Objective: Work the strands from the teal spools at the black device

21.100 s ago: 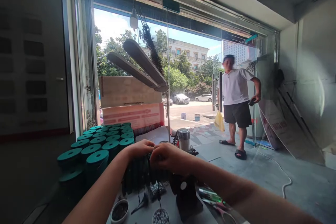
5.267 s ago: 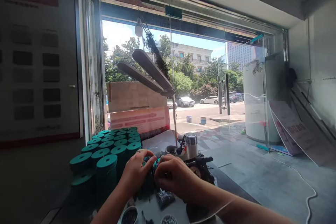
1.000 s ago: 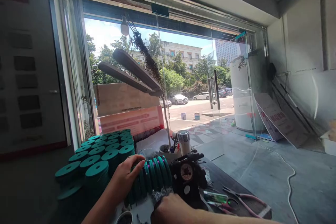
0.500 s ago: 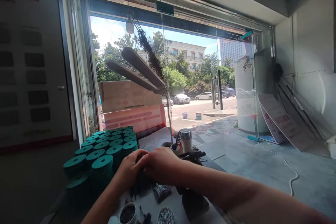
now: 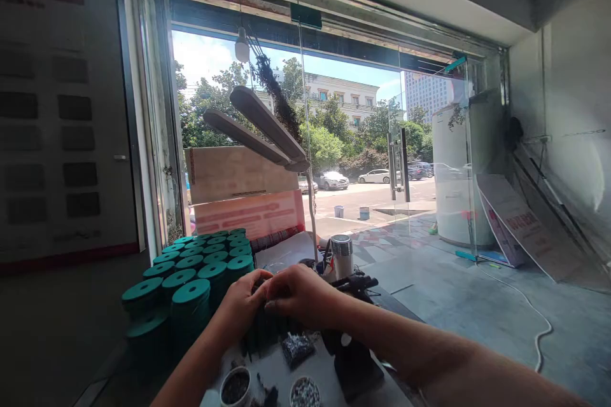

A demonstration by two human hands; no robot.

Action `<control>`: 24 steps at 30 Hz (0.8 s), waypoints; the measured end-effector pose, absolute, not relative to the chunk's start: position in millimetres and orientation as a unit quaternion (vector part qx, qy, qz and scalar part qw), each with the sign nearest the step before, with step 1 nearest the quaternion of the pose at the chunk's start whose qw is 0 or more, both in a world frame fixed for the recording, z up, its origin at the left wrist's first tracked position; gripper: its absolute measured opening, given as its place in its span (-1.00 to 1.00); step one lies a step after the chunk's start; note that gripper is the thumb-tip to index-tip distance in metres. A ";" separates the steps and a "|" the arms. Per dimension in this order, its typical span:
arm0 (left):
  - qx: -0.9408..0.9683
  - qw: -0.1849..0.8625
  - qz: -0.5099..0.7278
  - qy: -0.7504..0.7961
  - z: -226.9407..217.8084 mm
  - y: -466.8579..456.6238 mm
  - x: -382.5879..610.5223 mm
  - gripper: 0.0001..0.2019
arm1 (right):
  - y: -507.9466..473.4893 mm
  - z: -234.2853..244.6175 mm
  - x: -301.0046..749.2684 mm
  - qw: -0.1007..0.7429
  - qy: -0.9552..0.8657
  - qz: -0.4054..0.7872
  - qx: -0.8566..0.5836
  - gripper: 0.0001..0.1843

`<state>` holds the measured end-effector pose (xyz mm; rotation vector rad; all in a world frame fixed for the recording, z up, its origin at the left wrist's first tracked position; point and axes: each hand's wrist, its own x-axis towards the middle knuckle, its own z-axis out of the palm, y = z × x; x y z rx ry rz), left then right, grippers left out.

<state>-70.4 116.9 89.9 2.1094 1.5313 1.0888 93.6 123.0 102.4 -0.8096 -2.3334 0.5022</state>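
Observation:
My left hand (image 5: 242,300) and my right hand (image 5: 300,292) meet over the middle of the table, fingers curled and pinched together. Whatever lies between the fingertips is hidden or too small to make out. Below them, a small clear bag (image 5: 298,348) of dark and silvery bits lies on the table. Closer to me stand a white cup (image 5: 235,386) with dark contents and another cup (image 5: 305,392) filled with grey-white bits. A small dark object (image 5: 270,394) rests between the cups.
Rows of green spools (image 5: 191,292) stand at the left. Behind my hands are a metal can (image 5: 342,255), a black tool (image 5: 356,283) and a two-armed lamp (image 5: 267,127). A glass door (image 5: 398,165) and a white cable (image 5: 529,308) on the floor are to the right.
The view has shifted slightly, so everything sits a little further right. My right hand's fingers have turned a little, with both hands still together.

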 end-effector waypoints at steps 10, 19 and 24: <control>0.733 0.171 0.371 0.543 86.6 126.2 -75.0 -0.49 | 119.6 90.6 90.1 0.334 -0.882 0.178 -0.280 -0.91; 0.735 0.173 0.369 0.543 86.3 129.9 -75.8 -0.49 | 117.2 95.1 86.9 0.269 -0.909 0.085 -0.307 -0.85; 0.731 0.173 0.382 0.539 85.8 130.9 -75.6 -0.54 | 120.4 92.7 92.0 0.329 -0.888 0.162 -0.278 -0.91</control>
